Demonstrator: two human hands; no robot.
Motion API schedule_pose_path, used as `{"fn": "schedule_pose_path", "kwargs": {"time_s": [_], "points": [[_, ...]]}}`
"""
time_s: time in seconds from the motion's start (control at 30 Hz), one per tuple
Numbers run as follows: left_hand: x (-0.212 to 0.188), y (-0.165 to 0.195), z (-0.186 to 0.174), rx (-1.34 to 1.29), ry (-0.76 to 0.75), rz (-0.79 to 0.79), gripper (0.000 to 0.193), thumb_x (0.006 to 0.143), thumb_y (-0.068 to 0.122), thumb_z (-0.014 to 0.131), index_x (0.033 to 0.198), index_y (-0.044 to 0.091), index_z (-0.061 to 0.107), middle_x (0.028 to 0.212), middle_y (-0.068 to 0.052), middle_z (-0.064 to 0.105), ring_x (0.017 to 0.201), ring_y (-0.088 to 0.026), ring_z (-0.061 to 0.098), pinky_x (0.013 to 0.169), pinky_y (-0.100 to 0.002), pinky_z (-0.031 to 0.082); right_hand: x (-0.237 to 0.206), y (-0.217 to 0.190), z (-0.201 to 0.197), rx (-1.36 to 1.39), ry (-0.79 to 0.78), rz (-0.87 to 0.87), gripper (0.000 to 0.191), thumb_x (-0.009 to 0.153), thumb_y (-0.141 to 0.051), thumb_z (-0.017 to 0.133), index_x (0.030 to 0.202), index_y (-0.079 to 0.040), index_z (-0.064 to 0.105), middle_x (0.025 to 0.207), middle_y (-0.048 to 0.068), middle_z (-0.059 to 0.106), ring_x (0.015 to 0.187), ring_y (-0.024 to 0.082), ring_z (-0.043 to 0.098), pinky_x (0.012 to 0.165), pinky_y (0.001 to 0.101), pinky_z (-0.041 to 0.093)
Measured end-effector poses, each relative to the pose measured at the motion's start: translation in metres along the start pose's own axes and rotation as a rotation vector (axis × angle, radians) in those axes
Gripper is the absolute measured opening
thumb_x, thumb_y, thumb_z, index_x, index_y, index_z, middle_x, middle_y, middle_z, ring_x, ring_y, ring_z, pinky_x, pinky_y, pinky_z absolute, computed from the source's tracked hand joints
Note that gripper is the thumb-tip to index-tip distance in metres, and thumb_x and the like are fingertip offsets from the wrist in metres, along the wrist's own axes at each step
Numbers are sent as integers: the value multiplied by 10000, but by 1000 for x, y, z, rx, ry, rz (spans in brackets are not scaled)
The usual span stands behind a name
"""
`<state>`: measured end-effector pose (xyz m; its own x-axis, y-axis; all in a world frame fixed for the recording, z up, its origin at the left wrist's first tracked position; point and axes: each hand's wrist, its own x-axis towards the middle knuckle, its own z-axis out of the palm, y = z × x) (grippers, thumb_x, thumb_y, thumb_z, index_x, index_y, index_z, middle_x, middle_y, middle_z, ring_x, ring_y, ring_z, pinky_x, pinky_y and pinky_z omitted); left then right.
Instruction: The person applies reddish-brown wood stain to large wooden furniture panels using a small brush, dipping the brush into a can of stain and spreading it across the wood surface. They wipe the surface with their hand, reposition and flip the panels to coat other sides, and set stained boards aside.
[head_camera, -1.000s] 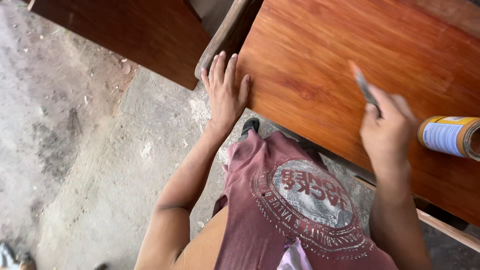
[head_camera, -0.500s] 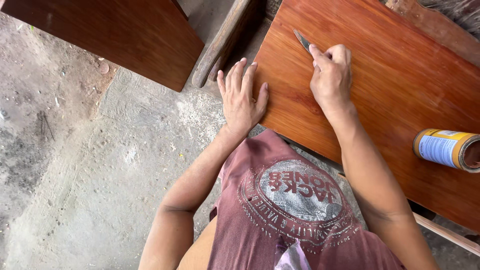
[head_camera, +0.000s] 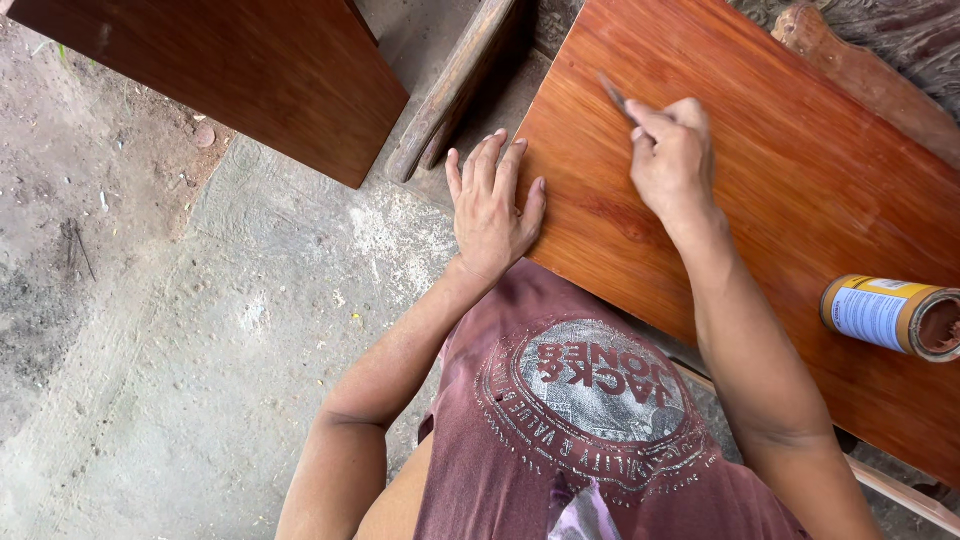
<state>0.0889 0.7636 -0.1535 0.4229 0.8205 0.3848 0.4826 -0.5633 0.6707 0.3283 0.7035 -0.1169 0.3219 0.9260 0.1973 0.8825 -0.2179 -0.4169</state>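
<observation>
A reddish-brown varnished wooden board (head_camera: 800, 190) lies in front of me, tilted across the right of the head view. My left hand (head_camera: 492, 210) rests flat, fingers spread, on the board's near left edge. My right hand (head_camera: 672, 155) is closed around a small thin brush (head_camera: 614, 97), its tip on the board's upper left part. An open tin can (head_camera: 890, 315) with a yellow and blue label lies on its side on the board at the right.
A second dark red-brown panel (head_camera: 230, 70) stands at the upper left. A weathered wooden beam (head_camera: 455, 85) lies between the panel and the board. Rough concrete floor (head_camera: 180, 350) fills the left. A worn plank (head_camera: 860, 70) runs behind the board.
My right hand swept the brush from the board's right side, near the can, over to its upper left. My left hand stayed on the board's edge.
</observation>
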Motion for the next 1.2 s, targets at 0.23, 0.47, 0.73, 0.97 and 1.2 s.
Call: {"fn": "schedule_pose_path", "kwargs": {"time_s": [0.23,0.47,0.73,0.97,1.2], "points": [[0,-1,3,-10,5,-8,509,941,246,737,1381,57,565,1434,-158,533,1370,-325,507,1236,-607,245,13,-12,10,-34,17,-53,304,977,-18,724,1264,-93,789,1005,136,581,1001,298,569,858,396,505],[0,-4,4,-5,25,4,497,942,242,735,1372,53,571,1433,-158,534,1369,-324,506,1236,-598,260,17,-11,7,-4,-24,-14,290,972,-33,727,1248,-89,794,1028,133,599,967,284,580,846,396,511],[-2,-6,8,6,22,1,467,935,240,736,1339,58,588,1420,-156,540,1356,-324,512,1228,-602,267,27,-23,20,-10,-36,-43,308,949,-26,744,1250,-83,785,978,152,604,951,272,573,817,379,512],[-3,-1,11,-12,29,-4,453,941,238,732,1329,49,595,1418,-158,549,1359,-323,514,1234,-600,272,31,-13,15,46,-93,27,296,953,-28,736,1236,-101,785,1024,128,616,919,248,604,806,366,528],[0,2,10,-16,16,-11,448,922,249,743,1300,48,611,1407,-156,555,1352,-328,516,1227,-590,278,35,-3,10,126,-135,42,275,964,-31,728,1211,-130,798,1033,129,645,910,238,627,845,352,532]]}}
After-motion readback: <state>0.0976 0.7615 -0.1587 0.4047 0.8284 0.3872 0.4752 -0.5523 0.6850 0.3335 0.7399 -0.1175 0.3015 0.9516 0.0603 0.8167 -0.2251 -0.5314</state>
